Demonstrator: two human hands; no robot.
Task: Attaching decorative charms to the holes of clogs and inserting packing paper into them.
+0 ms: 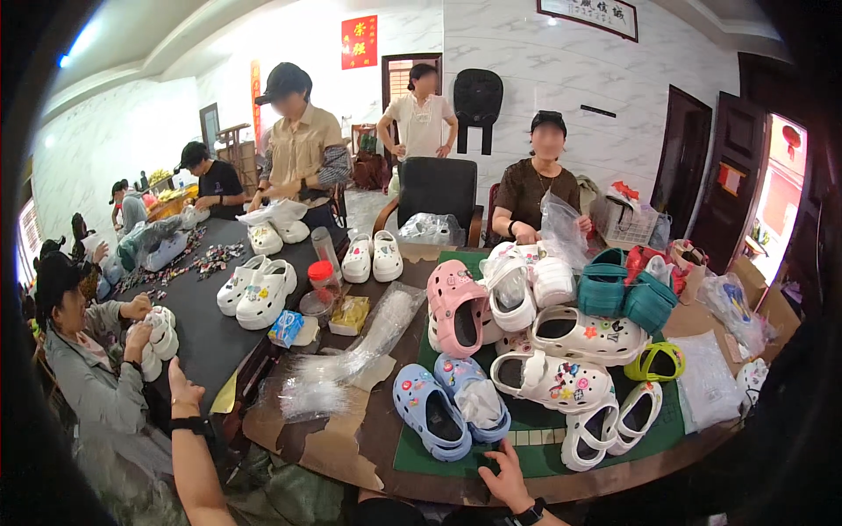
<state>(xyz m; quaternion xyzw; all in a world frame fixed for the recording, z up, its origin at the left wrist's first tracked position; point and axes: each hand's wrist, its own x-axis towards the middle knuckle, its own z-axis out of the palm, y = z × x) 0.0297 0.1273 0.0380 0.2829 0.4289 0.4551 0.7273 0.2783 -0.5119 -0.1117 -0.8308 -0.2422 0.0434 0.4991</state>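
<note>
My left hand (184, 388) reaches up at the left, its fingers stretched out and holding nothing. It is just beside the white clogs (156, 342) in the hands of a person in a grey jacket. At the table's near edge, my right hand (504, 478) has its fingers apart and nothing in it. Its fingertips are close to the toe of a light blue clog (431, 412); whether they touch its pair is hard to tell. A second blue clog (472, 394) has white paper stuffed inside. Behind them are a pink clog (456, 302) and several white clogs (561, 379) with colourful charms.
Teal clogs (602, 282) and a lime green clog (656, 361) lie on the green mat (421, 454). Clear plastic strips (324, 377), a red-lidded jar (323, 279) and a blue tissue pack (286, 329) are left of centre. Several people work around the dark table (189, 298).
</note>
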